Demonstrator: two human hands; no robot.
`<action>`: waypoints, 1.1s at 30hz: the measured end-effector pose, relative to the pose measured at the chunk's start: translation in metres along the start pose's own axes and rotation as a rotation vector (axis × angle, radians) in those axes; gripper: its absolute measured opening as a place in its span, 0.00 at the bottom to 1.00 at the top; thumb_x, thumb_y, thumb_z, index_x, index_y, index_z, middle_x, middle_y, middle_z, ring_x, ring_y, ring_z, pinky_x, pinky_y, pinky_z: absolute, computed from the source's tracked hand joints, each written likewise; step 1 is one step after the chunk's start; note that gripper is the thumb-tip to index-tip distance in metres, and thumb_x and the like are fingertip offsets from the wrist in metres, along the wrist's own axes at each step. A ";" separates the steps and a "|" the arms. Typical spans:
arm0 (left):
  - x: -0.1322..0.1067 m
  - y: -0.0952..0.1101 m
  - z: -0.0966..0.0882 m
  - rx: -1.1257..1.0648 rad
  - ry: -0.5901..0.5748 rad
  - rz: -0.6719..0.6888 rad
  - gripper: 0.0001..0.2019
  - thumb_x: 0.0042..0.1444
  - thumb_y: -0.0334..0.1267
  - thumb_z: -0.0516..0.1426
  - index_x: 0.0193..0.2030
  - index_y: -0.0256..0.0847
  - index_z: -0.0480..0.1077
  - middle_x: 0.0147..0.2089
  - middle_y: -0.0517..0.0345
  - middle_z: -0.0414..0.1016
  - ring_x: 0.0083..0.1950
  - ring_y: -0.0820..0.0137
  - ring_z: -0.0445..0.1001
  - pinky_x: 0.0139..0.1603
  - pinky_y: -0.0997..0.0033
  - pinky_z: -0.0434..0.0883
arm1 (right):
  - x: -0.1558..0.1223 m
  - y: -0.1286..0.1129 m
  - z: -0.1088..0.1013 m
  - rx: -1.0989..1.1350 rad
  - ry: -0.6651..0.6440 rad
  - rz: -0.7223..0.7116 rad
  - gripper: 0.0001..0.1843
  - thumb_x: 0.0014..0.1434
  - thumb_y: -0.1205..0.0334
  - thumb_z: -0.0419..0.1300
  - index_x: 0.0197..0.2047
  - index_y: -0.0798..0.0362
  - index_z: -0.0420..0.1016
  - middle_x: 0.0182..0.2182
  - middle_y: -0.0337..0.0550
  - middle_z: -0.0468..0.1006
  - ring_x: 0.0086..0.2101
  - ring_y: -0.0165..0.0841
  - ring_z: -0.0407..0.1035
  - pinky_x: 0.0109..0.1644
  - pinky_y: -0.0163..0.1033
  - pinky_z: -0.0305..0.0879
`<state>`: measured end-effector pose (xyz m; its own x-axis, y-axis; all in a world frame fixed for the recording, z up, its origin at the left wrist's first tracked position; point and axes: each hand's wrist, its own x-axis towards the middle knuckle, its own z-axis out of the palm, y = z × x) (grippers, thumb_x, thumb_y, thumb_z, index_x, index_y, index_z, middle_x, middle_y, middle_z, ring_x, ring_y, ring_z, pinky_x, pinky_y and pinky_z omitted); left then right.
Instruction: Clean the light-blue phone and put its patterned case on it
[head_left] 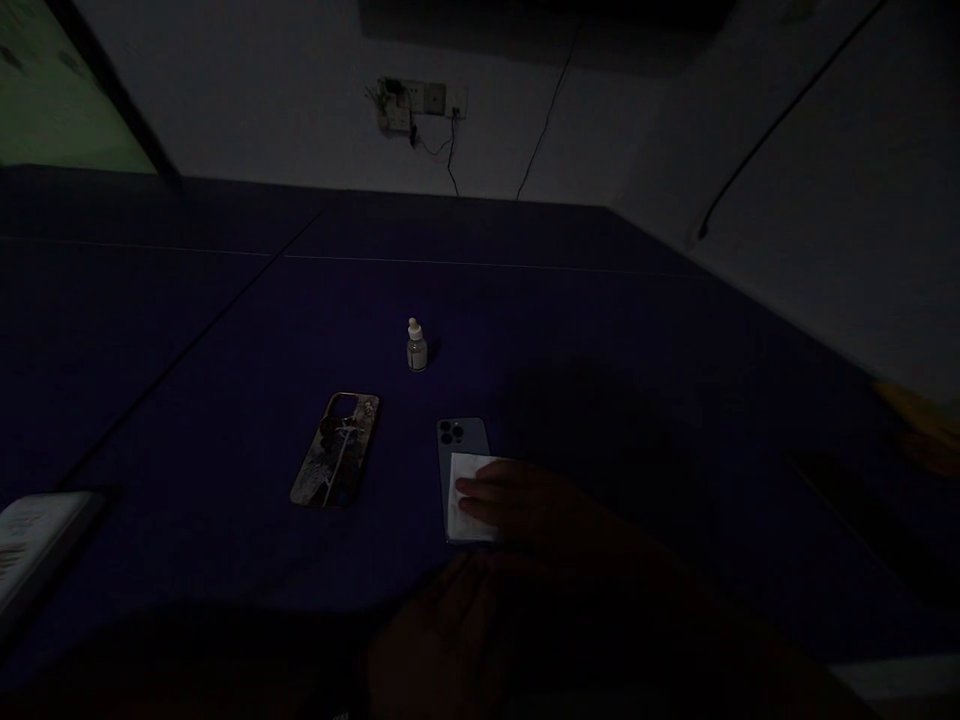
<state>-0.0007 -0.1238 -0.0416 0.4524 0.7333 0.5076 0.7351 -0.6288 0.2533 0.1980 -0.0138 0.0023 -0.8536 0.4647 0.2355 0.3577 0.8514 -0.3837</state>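
Observation:
My right hand (514, 503) lies flat on a folded white cloth (471, 498), pressing it against the back of a pale blue smartphone (463, 437). The phone lies face down with its triple-lens camera block uncovered at the far end. To its left lies a patterned phone case (335, 450), and a small dropper bottle with a white cap (416, 346) stands beyond them. A dark shape at the bottom edge may be my left hand (442, 640), but the dimness hides its fingers.
The dim room has a dark blue tabletop (187, 350) with seams across it. A white booklet or papers (37, 540) lie at its left edge. A wall with sockets and cables (416, 108) rises behind the far edge, and an orange-brown object (919, 425) sits at the right edge.

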 end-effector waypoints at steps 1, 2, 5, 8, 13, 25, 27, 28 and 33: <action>0.000 0.000 -0.002 -0.022 -0.044 -0.055 0.13 0.68 0.38 0.52 0.53 0.45 0.75 0.51 0.55 0.82 0.48 0.65 0.81 0.46 0.68 0.80 | 0.003 -0.002 0.000 0.015 -0.016 -0.036 0.28 0.72 0.46 0.52 0.66 0.57 0.69 0.62 0.53 0.75 0.63 0.42 0.66 0.66 0.49 0.63; 0.001 0.000 -0.004 -0.060 -0.125 -0.110 0.12 0.67 0.38 0.53 0.53 0.47 0.75 0.49 0.57 0.82 0.44 0.67 0.82 0.42 0.69 0.80 | 0.006 -0.005 0.000 0.044 -0.031 -0.077 0.29 0.72 0.45 0.52 0.65 0.58 0.70 0.62 0.53 0.75 0.62 0.41 0.67 0.66 0.49 0.63; 0.004 0.000 -0.009 -0.133 -0.274 -0.197 0.11 0.67 0.40 0.54 0.52 0.50 0.75 0.44 0.61 0.83 0.37 0.68 0.81 0.34 0.70 0.80 | 0.008 -0.008 0.002 0.109 -0.031 -0.128 0.25 0.73 0.44 0.51 0.59 0.53 0.76 0.59 0.49 0.78 0.60 0.38 0.70 0.65 0.47 0.63; 0.004 -0.003 -0.010 -0.088 -0.204 -0.097 0.14 0.68 0.40 0.52 0.56 0.45 0.74 0.48 0.55 0.83 0.47 0.64 0.82 0.42 0.65 0.82 | 0.000 -0.002 0.000 0.073 -0.018 -0.113 0.18 0.73 0.51 0.52 0.53 0.49 0.79 0.53 0.43 0.83 0.54 0.34 0.74 0.63 0.46 0.64; 0.002 -0.008 -0.007 0.038 -0.113 0.083 0.17 0.70 0.38 0.49 0.59 0.41 0.74 0.58 0.51 0.79 0.55 0.62 0.80 0.49 0.63 0.82 | -0.013 0.013 -0.009 -0.043 0.033 -0.026 0.15 0.72 0.57 0.54 0.51 0.49 0.80 0.51 0.43 0.84 0.52 0.36 0.76 0.58 0.46 0.68; 0.009 -0.007 -0.009 0.035 -0.076 0.133 0.16 0.70 0.35 0.49 0.57 0.41 0.75 0.55 0.49 0.81 0.54 0.63 0.80 0.51 0.61 0.81 | -0.012 0.011 -0.016 -0.098 0.018 -0.024 0.15 0.73 0.59 0.52 0.50 0.50 0.80 0.51 0.43 0.84 0.49 0.36 0.77 0.53 0.45 0.71; 0.010 -0.008 -0.009 0.042 -0.079 0.182 0.16 0.70 0.35 0.49 0.57 0.41 0.75 0.56 0.50 0.80 0.55 0.61 0.80 0.50 0.60 0.82 | -0.012 0.011 -0.012 -0.128 0.054 -0.033 0.16 0.72 0.58 0.53 0.55 0.53 0.78 0.53 0.46 0.83 0.53 0.38 0.75 0.56 0.47 0.71; 0.011 -0.008 -0.010 0.028 -0.084 0.161 0.16 0.70 0.36 0.49 0.57 0.41 0.74 0.56 0.50 0.80 0.53 0.62 0.80 0.48 0.61 0.82 | -0.012 0.010 -0.011 -0.116 0.057 -0.042 0.18 0.72 0.56 0.54 0.58 0.54 0.76 0.55 0.47 0.81 0.55 0.39 0.73 0.58 0.47 0.70; 0.016 -0.006 -0.012 -0.092 -0.099 -0.031 0.17 0.72 0.39 0.46 0.55 0.41 0.75 0.48 0.54 0.83 0.45 0.68 0.82 0.42 0.69 0.82 | -0.011 0.005 -0.013 -0.005 0.005 -0.081 0.15 0.72 0.56 0.54 0.53 0.49 0.79 0.53 0.41 0.83 0.54 0.34 0.75 0.62 0.46 0.67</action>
<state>-0.0035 -0.1114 -0.0249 0.4809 0.7720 0.4157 0.7022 -0.6230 0.3446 0.2143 -0.0115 0.0098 -0.8779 0.3953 0.2703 0.2893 0.8876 -0.3585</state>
